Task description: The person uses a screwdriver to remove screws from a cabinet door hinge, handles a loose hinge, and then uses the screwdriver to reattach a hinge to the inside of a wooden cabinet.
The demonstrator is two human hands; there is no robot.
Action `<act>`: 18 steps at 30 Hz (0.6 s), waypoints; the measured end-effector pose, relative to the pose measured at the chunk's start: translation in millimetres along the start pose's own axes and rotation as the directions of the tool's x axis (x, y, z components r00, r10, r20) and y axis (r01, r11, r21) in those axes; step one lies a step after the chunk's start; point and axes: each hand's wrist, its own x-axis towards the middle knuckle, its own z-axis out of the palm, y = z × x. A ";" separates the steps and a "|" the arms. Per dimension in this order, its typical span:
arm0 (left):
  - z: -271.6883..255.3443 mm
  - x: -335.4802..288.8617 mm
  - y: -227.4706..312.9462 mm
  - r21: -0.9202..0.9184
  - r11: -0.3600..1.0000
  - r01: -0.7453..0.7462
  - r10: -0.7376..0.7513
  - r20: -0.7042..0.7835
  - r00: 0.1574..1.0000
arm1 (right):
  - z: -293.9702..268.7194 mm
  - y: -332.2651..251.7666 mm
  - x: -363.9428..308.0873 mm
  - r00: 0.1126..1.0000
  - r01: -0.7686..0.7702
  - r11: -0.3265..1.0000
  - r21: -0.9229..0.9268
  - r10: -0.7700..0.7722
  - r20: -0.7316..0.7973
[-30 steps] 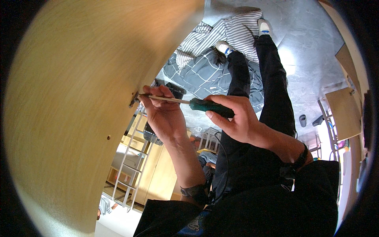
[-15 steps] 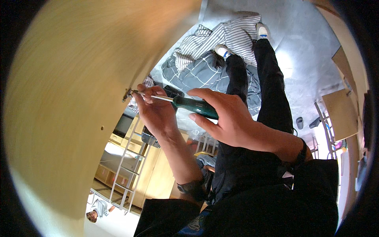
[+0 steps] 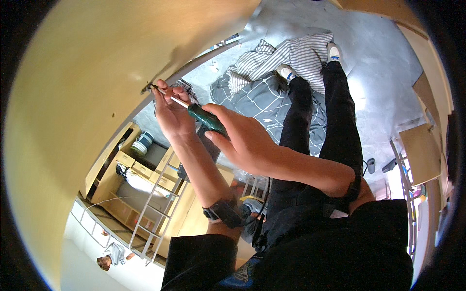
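A screwdriver (image 3: 206, 119) with a dark green handle and a bright shaft points up and left at a pale wooden panel (image 3: 87, 92). Around its handle my right hand (image 3: 250, 143) is closed, thumb and forefinger along the grip. My left hand (image 3: 174, 116) is at the other end, its fingertips closed round the shaft close to the tip. The tip reaches a small dark metal fitting (image 3: 146, 89) near the panel's edge. My left fingers partly cover that end, so I cannot make out a screw. A small hole (image 3: 113, 115) shows lower on the panel.
On the grey floor lie a striped cloth (image 3: 296, 51) and a dark checked quilt (image 3: 264, 104), by my shoes. A metal ladder (image 3: 155, 218) and wooden shelving (image 3: 116, 189) are at the lower left. Another person (image 3: 114, 254) is there too. A second ladder (image 3: 405, 179) stands right.
The view has shifted, showing more of the room past the panel's edge. Both hands and the screwdriver appear further up and left, the screwdriver tilted more steeply. Its tip stays at the fitting.
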 end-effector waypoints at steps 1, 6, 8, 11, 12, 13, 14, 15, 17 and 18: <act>-2.0 2.9 4.1 0.037 0.999 0.025 -0.029 0.089 0.996 | 4.5 0.7 3.1 1.000 0.006 1.000 0.001 -0.006 0.004; -11.3 14.6 15.9 0.024 1.000 0.013 -0.014 0.051 0.999 | 22.4 -2.3 7.3 0.996 -0.093 0.996 -0.014 0.093 0.001; -13.1 10.5 18.2 0.132 0.986 0.100 -0.105 0.030 0.994 | 30.2 0.3 2.9 0.995 -0.102 0.994 0.030 0.102 -0.004; -6.6 -7.8 8.1 0.148 0.982 0.119 -0.127 0.045 0.991 | 39.3 11.3 -0.1 0.992 -0.119 0.987 0.109 0.122 -0.025; -4.2 -14.0 5.1 0.170 0.975 0.140 -0.161 0.114 0.980 | 40.9 15.7 0.5 0.991 -0.122 0.982 0.144 0.130 -0.043; -4.2 -18.9 2.5 0.217 0.967 0.135 -0.172 0.159 0.972 | 42.6 20.4 0.9 0.977 -0.195 0.874 0.446 0.211 0.015; -20.0 -12.6 7.5 0.162 0.971 0.177 -0.209 0.210 0.955 | 40.5 20.1 1.5 0.955 -0.288 0.795 0.534 0.280 0.097; -27.0 -6.9 11.8 0.099 0.967 0.233 -0.251 0.260 0.932 | 37.7 21.3 2.3 0.920 -0.382 0.699 0.604 0.351 0.176; -34.0 -0.2 12.3 0.036 0.957 0.289 -0.285 0.316 0.905 | 43.4 26.7 -1.4 0.894 -0.427 0.679 0.598 0.414 0.169; -33.9 1.3 10.0 0.028 0.959 0.280 -0.275 0.310 0.910 | 48.7 30.9 -3.0 0.952 -0.221 0.924 0.311 0.273 -0.135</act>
